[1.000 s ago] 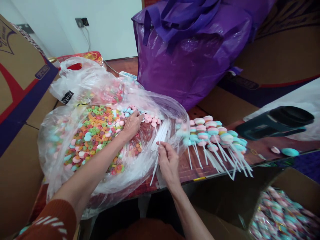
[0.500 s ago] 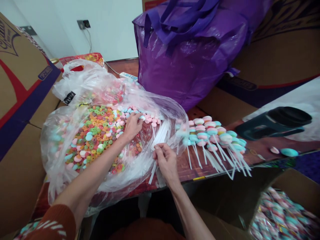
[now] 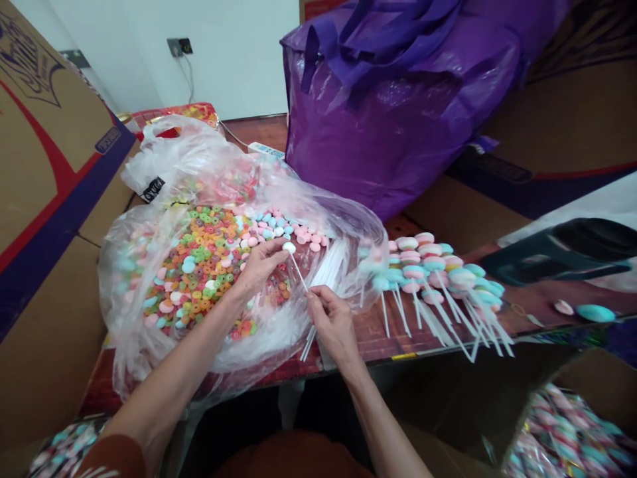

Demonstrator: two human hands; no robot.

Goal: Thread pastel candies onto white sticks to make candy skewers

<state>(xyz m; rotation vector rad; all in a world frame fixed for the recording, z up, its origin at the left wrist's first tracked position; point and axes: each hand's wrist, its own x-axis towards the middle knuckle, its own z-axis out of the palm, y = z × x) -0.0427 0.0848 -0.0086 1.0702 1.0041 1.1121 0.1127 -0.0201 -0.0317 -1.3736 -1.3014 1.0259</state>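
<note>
Between the fingertips of my left hand point(image 3: 262, 269) is a small white candy point(image 3: 288, 247). It meets the top of a thin white stick point(image 3: 299, 271), whose lower end my right hand point(image 3: 332, 318) pinches. Under both hands lies an opened clear plastic bag point(image 3: 279, 345), spread over the table. Ring-shaped candies point(image 3: 209, 242) in green, orange and red are heaped in it, mixed with pink, blue and white round candies point(image 3: 308, 236). A bundle of white sticks point(image 3: 330, 262) rests just beyond my right hand. To the right are finished-looking stacks of pastel candies on sticks point(image 3: 432, 262).
A large purple bag point(image 3: 388, 126) stands behind. Cardboard boxes point(image 3: 54, 153) flank the left and right. A dark tumbler point(image 3: 557, 252) lies at the right, with a loose blue candy point(image 3: 596, 313) at the table edge. Below right, an open box holds wrapped candy sticks point(image 3: 567, 431).
My left hand has come back from the candy heap toward me, bringing a white candy to the stick. My right hand now holds the stick up at a slant. The whole view has shifted slightly.
</note>
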